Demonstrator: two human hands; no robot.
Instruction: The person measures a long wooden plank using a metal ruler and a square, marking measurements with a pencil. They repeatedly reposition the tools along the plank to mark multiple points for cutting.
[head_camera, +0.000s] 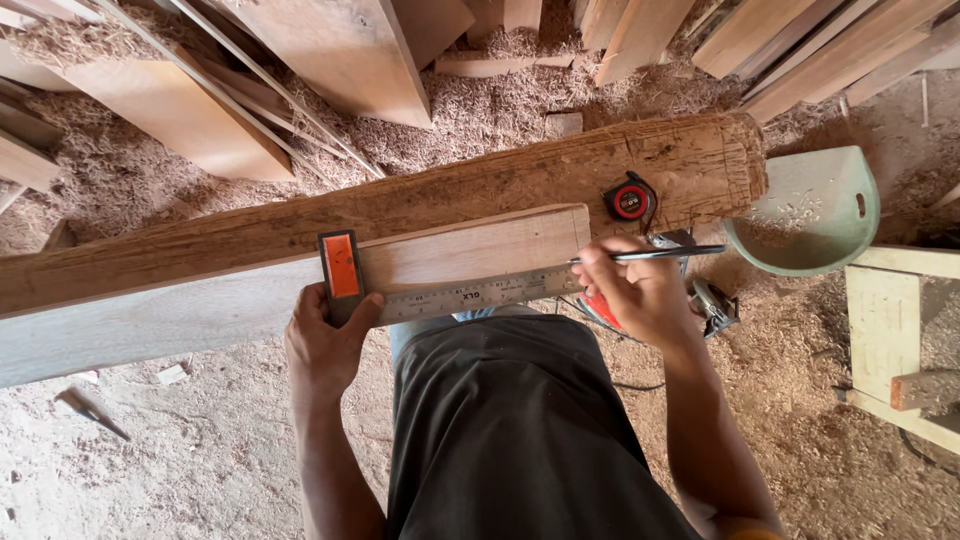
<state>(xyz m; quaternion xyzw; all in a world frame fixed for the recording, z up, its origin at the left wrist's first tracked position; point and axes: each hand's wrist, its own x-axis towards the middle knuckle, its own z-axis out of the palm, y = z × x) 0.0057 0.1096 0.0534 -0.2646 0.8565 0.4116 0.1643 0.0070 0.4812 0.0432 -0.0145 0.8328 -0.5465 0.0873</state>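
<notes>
Pale plank (200, 310) lies against a rough beam (420, 200); its end is cut square just past the steel square (450, 297), sawdust floor (150, 460) open below. Left hand (325, 345) clamped on the square's orange stock. Right hand (640, 295) pinched around a pen (665, 253), tip at the blade's end. Tape measure (629, 202) sits on the beam.

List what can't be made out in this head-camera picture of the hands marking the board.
- Pencil tip: hidden behind right hand fingers, so any mark on the board is unseen.
- Square stock: lower part covered by left hand.
- Power tool under the beam: mostly hidden by the right hand.
- Board's left end: cut off by the frame edge.
</notes>
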